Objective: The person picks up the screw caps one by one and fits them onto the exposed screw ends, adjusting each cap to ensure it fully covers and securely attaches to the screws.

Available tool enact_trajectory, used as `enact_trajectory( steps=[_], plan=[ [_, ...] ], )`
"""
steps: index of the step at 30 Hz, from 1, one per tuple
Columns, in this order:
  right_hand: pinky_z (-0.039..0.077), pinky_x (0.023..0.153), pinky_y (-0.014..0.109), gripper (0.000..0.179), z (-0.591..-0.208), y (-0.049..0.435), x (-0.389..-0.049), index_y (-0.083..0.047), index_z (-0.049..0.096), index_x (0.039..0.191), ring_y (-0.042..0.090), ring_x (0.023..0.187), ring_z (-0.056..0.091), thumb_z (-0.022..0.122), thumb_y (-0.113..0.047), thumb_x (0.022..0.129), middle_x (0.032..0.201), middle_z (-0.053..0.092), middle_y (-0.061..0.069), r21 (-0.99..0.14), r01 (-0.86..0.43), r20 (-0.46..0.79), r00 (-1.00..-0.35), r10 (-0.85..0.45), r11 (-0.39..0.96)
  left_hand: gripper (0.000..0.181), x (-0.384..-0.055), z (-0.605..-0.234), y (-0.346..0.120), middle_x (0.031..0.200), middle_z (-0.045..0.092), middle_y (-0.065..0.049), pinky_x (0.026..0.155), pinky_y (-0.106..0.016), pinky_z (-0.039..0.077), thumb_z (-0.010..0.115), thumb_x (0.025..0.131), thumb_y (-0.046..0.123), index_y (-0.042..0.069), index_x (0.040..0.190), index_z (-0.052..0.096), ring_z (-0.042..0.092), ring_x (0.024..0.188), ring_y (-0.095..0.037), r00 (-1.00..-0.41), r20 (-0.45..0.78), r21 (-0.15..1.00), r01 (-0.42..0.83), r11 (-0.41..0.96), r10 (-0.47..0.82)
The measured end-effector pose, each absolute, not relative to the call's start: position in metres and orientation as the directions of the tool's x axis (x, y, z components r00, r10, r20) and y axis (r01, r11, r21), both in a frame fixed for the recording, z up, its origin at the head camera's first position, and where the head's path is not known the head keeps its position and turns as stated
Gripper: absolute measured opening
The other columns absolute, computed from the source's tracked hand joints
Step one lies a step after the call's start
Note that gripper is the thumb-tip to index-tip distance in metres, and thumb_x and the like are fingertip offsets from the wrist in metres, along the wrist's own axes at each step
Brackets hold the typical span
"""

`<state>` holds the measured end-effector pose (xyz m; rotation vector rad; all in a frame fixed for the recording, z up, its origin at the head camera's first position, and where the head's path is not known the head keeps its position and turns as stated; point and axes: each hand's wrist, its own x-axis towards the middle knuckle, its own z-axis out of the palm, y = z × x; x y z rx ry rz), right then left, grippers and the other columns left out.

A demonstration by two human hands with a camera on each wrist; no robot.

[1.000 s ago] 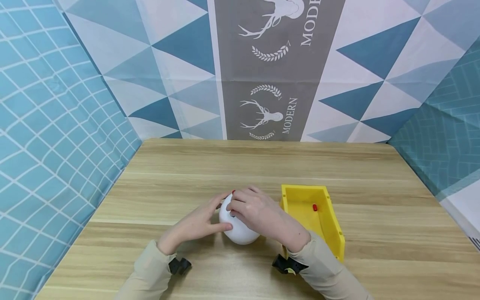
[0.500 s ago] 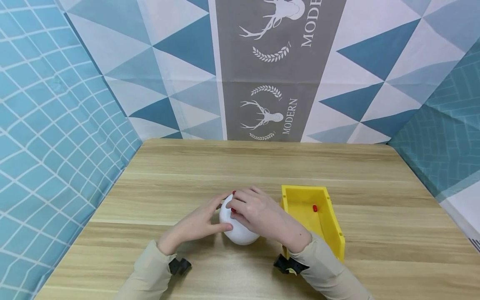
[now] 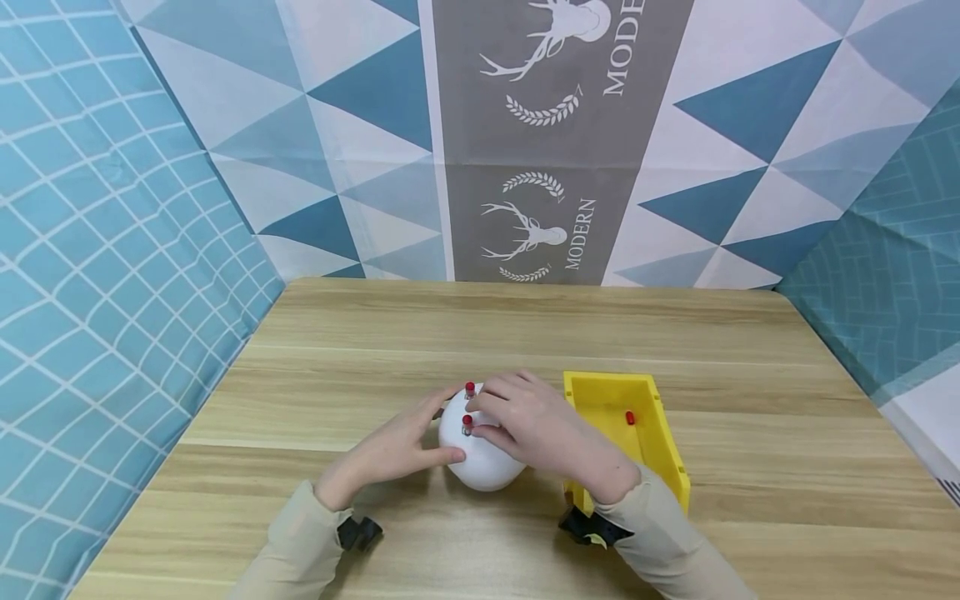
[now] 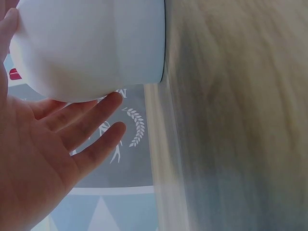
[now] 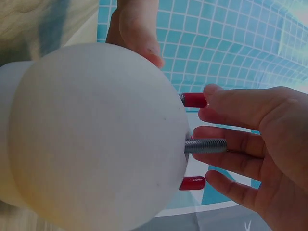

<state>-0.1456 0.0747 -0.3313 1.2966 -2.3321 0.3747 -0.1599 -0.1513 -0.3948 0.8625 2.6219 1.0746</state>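
Note:
A white rounded dome (image 3: 487,471) with a straight lower band stands on the table. Threaded bolts stick out of its top; one bolt (image 5: 207,146) is bare metal. A red cap (image 3: 467,421) covers a bolt nearest me, and another red cap (image 3: 470,387) sits on one farther back. My left hand (image 3: 397,437) holds the dome's left side, thumb in front and fingers behind. At the top, my right hand (image 3: 540,429) has thumb and fingers spread slightly apart. In the right wrist view its thumb tip is right at the end of one cap (image 5: 194,100).
A yellow bin (image 3: 663,454) stands right of the dome, partly behind my right forearm. One loose red cap (image 3: 630,417) lies inside it. The wooden table (image 3: 375,325) meets patterned cloth walls at the back and left.
My right hand has drawn back slightly to the right, its fingers parting from the near red cap. Both caps now show plainly. My left hand and the dome stay put.

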Motion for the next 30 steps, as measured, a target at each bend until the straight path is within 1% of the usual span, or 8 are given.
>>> enact_trajectory(
  steps=[5, 10, 17, 22, 26, 30],
  plan=[
    [0.044, 0.089, 0.033, 0.020, -0.328, 0.082, -0.145, -0.014, 0.065, 0.096, 0.015, 0.094, 0.056, 0.069, -0.027, 0.081, 0.094, 0.061, -0.003, -0.039, -0.845, 0.480, -0.484, -0.732, 0.533, 0.079, -0.160, -0.395, -0.151, 0.139, 0.035, 0.011, 0.099, -0.040, 0.039, 0.061, 0.076, 0.060, 0.043, 0.140, 0.017, 0.042, 0.125, -0.014, -0.818, 0.046, 0.682, 0.445, 0.580, 0.573],
    [0.044, 0.085, 0.033, 0.020, -0.331, 0.091, -0.146, -0.014, 0.064, 0.095, 0.015, 0.092, 0.056, 0.070, -0.027, 0.080, 0.091, 0.061, -0.003, -0.039, -0.846, 0.499, -0.478, -0.723, 0.532, 0.080, -0.160, -0.395, -0.151, 0.139, 0.036, 0.011, 0.099, -0.040, 0.039, 0.061, 0.076, 0.059, 0.043, 0.140, 0.017, 0.043, 0.124, -0.014, -0.818, 0.053, 0.684, 0.447, 0.576, 0.572],
    [0.044, 0.081, 0.031, 0.021, -0.332, 0.102, -0.148, -0.013, 0.065, 0.093, 0.014, 0.088, 0.056, 0.071, -0.027, 0.079, 0.090, 0.061, -0.003, -0.067, -0.851, 0.514, -0.477, -0.713, 0.522, 0.081, -0.160, -0.394, -0.151, 0.140, 0.037, 0.005, 0.098, -0.042, 0.039, 0.062, 0.076, 0.057, 0.034, 0.142, 0.020, 0.044, 0.123, -0.019, -0.813, 0.060, 0.683, 0.456, 0.570, 0.579],
    [0.044, 0.085, 0.032, 0.021, -0.331, 0.111, -0.148, -0.015, 0.066, 0.094, 0.013, 0.092, 0.057, 0.072, -0.027, 0.078, 0.093, 0.061, -0.004, -0.083, -0.833, 0.482, -0.515, -0.709, 0.548, 0.083, -0.159, -0.393, -0.151, 0.142, 0.035, 0.003, 0.098, -0.044, 0.039, 0.062, 0.076, 0.057, 0.032, 0.143, 0.020, 0.044, 0.123, -0.021, -0.818, 0.053, 0.681, 0.449, 0.578, 0.573],
    [0.044, 0.084, 0.031, 0.019, -0.329, 0.120, -0.147, -0.016, 0.066, 0.094, 0.013, 0.090, 0.057, 0.072, -0.025, 0.078, 0.091, 0.061, -0.006, -0.069, -0.807, 0.453, -0.549, -0.703, 0.586, 0.084, -0.158, -0.393, -0.151, 0.142, 0.034, 0.005, 0.099, -0.043, 0.038, 0.062, 0.074, 0.060, 0.035, 0.143, 0.019, 0.043, 0.124, -0.020, -0.826, 0.037, 0.676, 0.435, 0.595, 0.562],
    [0.044, 0.085, 0.032, 0.020, -0.329, 0.128, -0.147, -0.015, 0.067, 0.095, 0.014, 0.089, 0.058, 0.073, -0.022, 0.077, 0.091, 0.062, -0.005, -0.061, -0.787, 0.449, -0.571, -0.688, 0.614, 0.084, -0.158, -0.394, -0.151, 0.142, 0.034, 0.008, 0.100, -0.043, 0.037, 0.061, 0.074, 0.062, 0.038, 0.142, 0.019, 0.042, 0.125, -0.018, -0.831, 0.030, 0.678, 0.425, 0.600, 0.555]
  ],
)
